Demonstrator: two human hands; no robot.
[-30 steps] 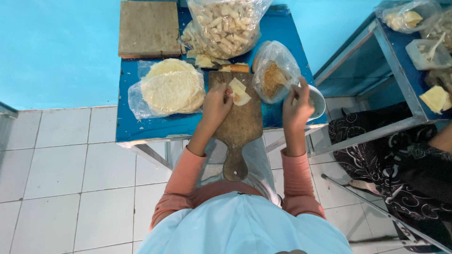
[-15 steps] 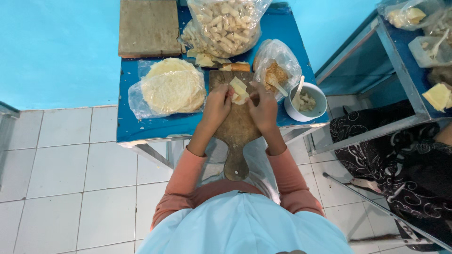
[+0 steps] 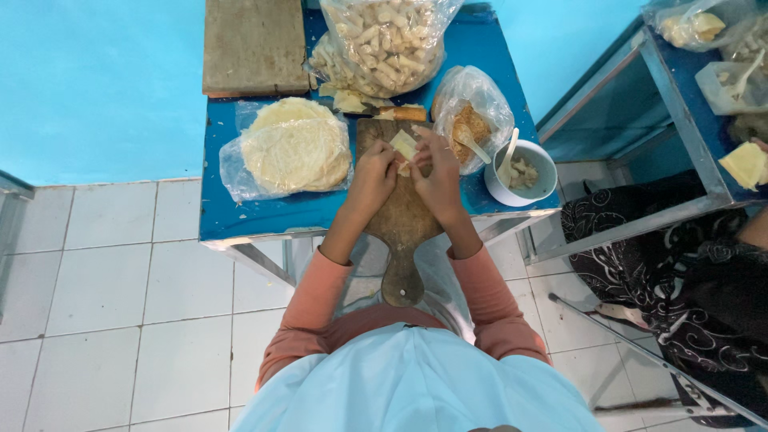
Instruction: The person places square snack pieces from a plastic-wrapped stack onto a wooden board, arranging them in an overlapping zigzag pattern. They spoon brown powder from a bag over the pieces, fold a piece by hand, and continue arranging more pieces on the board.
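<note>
My left hand (image 3: pixel 374 178) and my right hand (image 3: pixel 436 172) meet over a brown wooden cutting board (image 3: pixel 402 232) with a handle that hangs off the blue table's (image 3: pixel 264 218) near edge. Both hands pinch a small pale square wrapper (image 3: pixel 403 147) lying on the board. The fingers hide whatever is inside it. To the right of my right hand stands a white bowl (image 3: pixel 541 186) with pale pieces and a white spoon (image 3: pixel 507 153).
A bagged stack of round pale wrappers (image 3: pixel 293 149) lies left of the board. Behind are a bag of brown filling (image 3: pixel 470 118), a large bag of rolled pieces (image 3: pixel 384 42) and a wooden block (image 3: pixel 254 46). Another person in dark patterned cloth (image 3: pixel 688 280) sits right, by a second blue table (image 3: pixel 680 104).
My right hand has moved left from the white bowl to the cutting board and joined my left hand on the wrapper. The spoon stays in the bowl.
</note>
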